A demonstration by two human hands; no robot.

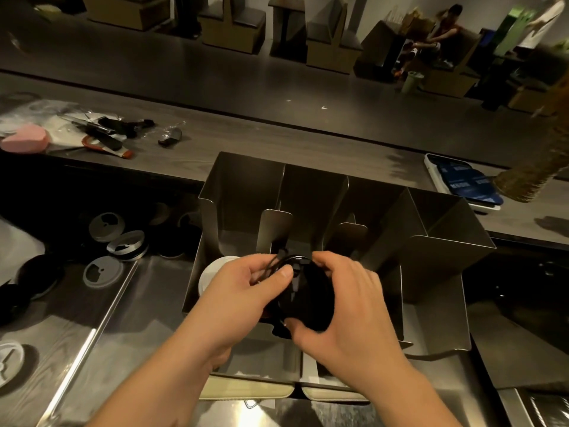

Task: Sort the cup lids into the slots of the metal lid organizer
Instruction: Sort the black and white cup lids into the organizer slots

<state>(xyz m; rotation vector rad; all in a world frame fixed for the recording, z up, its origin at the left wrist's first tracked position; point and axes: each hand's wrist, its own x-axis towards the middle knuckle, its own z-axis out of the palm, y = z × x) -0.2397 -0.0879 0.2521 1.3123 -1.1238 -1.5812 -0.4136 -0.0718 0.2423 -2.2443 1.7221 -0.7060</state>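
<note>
Stainless steel, folded sheet: one metal lid organizer [311,192], upright on the steel worktop [147,303], with four slots side by side and three dividers between them. In the leftmost slot, one white lid [212,272], lying flat, partly hidden by the left hand. Over the front of the second slot from the left, one bundle of black lids [311,294], number within not countable, gripped by two hands at once. Left hand [240,291] curled on its near-left edge, thumb pressed to the rim. Right hand [348,306] wrapped round its right side and underside, fingers bent over the top. Contact between bundle and slot floor: impossible to tell. On the worktop to the left, well apart from the organizer: three translucent lids [106,223] with dark cut-outs, close together; one pale lid [9,363] at the picture's lower left edge; dark lids [40,274] beside them, too dim to count. On the wooden ledge [277,140] behind: one pink block [24,141], one small dark object [170,138], one white tray [431,171] of blue cards at far right.
</note>
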